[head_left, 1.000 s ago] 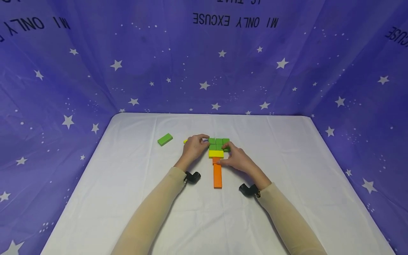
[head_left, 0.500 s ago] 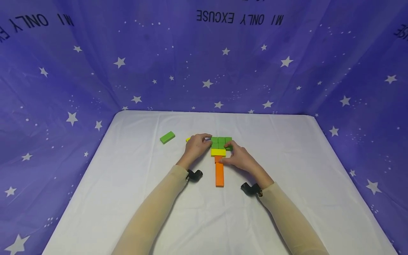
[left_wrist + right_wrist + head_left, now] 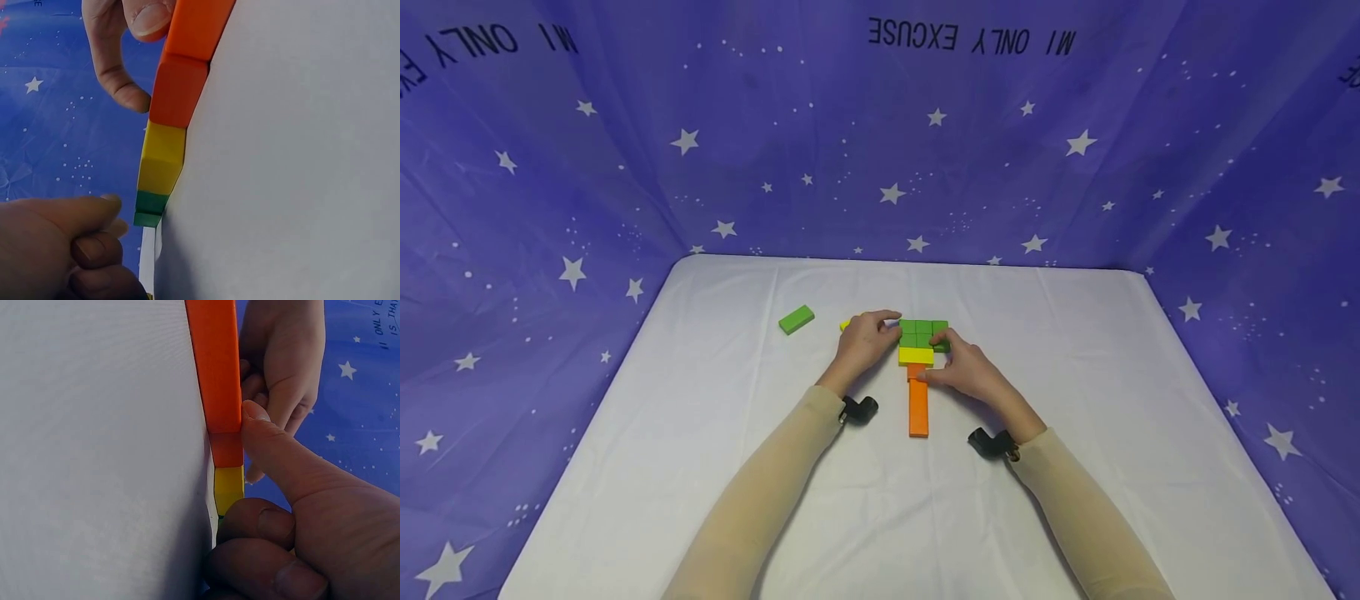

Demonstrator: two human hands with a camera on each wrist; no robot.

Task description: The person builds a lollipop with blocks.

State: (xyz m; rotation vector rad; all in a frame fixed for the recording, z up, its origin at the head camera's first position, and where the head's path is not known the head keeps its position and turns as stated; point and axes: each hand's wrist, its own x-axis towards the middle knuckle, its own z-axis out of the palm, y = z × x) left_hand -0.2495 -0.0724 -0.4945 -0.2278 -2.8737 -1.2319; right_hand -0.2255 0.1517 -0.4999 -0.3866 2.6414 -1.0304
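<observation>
A row of toy blocks lies flat in the middle of the table in the head view. Its far end is a patch of several small green blocks [image 3: 915, 327]. Nearer come a yellow block [image 3: 916, 357], a short orange block [image 3: 913, 371] and a long orange block [image 3: 918, 410]. My left hand [image 3: 862, 342] has its thumb and forefinger at the left edge of the green patch. On the right side, my right hand [image 3: 972, 371] touches a green block with a fingertip, while its thumb [image 3: 275, 444] rests against the orange blocks near their joint.
A loose green block [image 3: 796, 320] lies to the left on the white tablecloth [image 3: 715, 367]. Another yellow piece [image 3: 846, 325] shows partly behind my left hand. A purple star-printed curtain [image 3: 820, 125] stands around the back and sides. Black wrist cameras [image 3: 860, 410] sit below both hands.
The head view has shifted slightly, so everything appears a little further right and higher. The green blocks sit slightly closer together than a second ago; both hands keep their places around the row.
</observation>
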